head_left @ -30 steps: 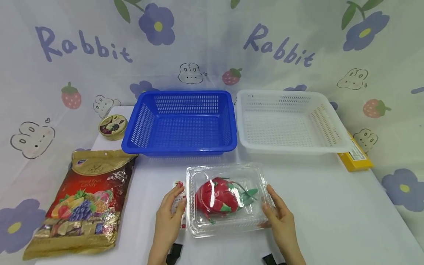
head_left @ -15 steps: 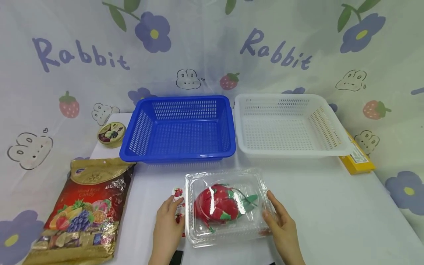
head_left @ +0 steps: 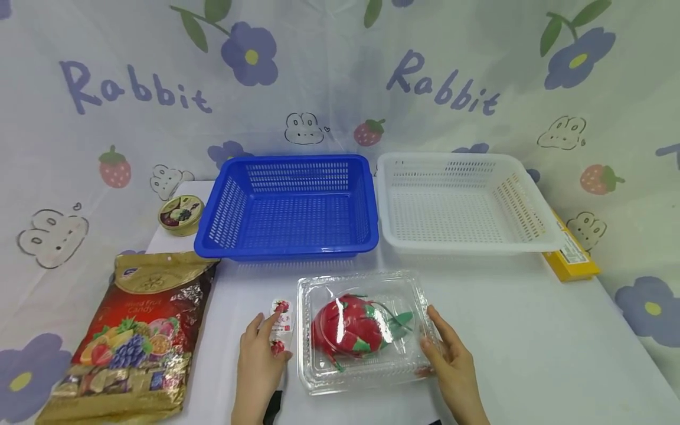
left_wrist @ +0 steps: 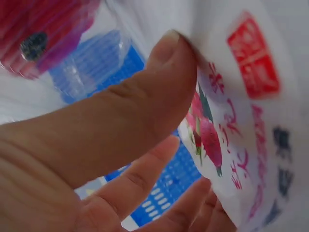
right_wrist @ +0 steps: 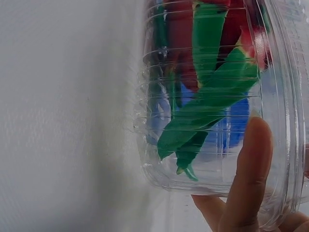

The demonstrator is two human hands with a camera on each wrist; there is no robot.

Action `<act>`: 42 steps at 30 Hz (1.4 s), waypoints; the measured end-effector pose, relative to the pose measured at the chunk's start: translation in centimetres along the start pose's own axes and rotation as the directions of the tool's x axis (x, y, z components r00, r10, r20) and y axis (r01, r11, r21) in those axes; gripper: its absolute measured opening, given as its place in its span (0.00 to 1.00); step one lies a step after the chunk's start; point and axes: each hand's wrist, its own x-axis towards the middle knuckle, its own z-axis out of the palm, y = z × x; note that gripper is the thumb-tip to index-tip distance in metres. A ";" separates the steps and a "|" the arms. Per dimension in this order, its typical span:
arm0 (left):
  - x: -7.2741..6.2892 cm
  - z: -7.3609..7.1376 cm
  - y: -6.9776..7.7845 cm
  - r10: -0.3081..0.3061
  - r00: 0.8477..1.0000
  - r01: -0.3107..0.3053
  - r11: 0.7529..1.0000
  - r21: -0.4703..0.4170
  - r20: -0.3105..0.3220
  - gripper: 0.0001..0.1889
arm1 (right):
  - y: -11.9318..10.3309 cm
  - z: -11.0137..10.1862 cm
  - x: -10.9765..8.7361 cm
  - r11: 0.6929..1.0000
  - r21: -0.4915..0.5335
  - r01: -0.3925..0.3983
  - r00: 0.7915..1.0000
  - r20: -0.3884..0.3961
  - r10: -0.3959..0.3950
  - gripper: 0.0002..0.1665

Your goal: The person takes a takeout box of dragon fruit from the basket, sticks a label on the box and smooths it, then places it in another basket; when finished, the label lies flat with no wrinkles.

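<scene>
A clear plastic clamshell box [head_left: 366, 370] stands on the white table, with a red dragon fruit [head_left: 347, 327] with green leaves visible inside. My right hand [head_left: 454, 363] grips its right end, thumb on the side wall in the right wrist view and other fingers round the corner. Just left of the box lies a narrow white label strip [head_left: 284, 333] printed with dragon fruits and red characters. My left hand [head_left: 258, 363] is spread over this strip, index fingertip on it and thumb beside its right edge; the left wrist view shows the thumb [left_wrist: 159, 87] touching it.
Behind the box stand a blue basket [head_left: 297, 254] and a white basket [head_left: 473, 245]. A large candy bag [head_left: 138, 342] lies at left, below a round tin [head_left: 180, 215]. A yellow box [head_left: 574, 268] sits at the right, partly behind the white basket.
My left hand has moved left from the box's left side onto the label strip, which has shifted slightly left. My right hand keeps its grip. The head view has tilted slightly up.
</scene>
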 end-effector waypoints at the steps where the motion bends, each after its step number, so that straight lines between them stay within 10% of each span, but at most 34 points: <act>1: 0.1 0.0 -0.1 0.007 1.000 -0.007 1.000 -0.006 -0.001 0.39 | 0.0 0.0 0.0 1.000 -0.004 0.002 1.000 -0.001 -0.002 0.33; 15: 0.2 -0.5 -1.9 0.046 0.998 -0.043 0.995 -0.096 0.035 0.36 | -0.1 0.3 -0.5 1.000 -0.022 0.011 1.000 0.012 -0.011 0.34; 24: -0.3 -1.3 -1.9 -0.009 0.998 -0.004 0.974 -0.226 -0.059 0.38 | -0.2 0.4 -0.6 1.000 -0.024 0.015 1.000 0.003 -0.015 0.34; 34: -0.8 -2.5 -0.7 -0.004 0.959 -0.122 0.895 -0.429 -0.283 0.29 | -0.3 0.1 -0.4 0.999 -0.046 0.010 1.000 0.012 -0.010 0.33; 42: -1.4 -3.4 0.6 0.008 0.939 -0.197 0.832 -0.519 -0.343 0.21 | -0.7 -0.5 -0.2 0.992 -0.122 0.036 0.998 0.056 -0.029 0.34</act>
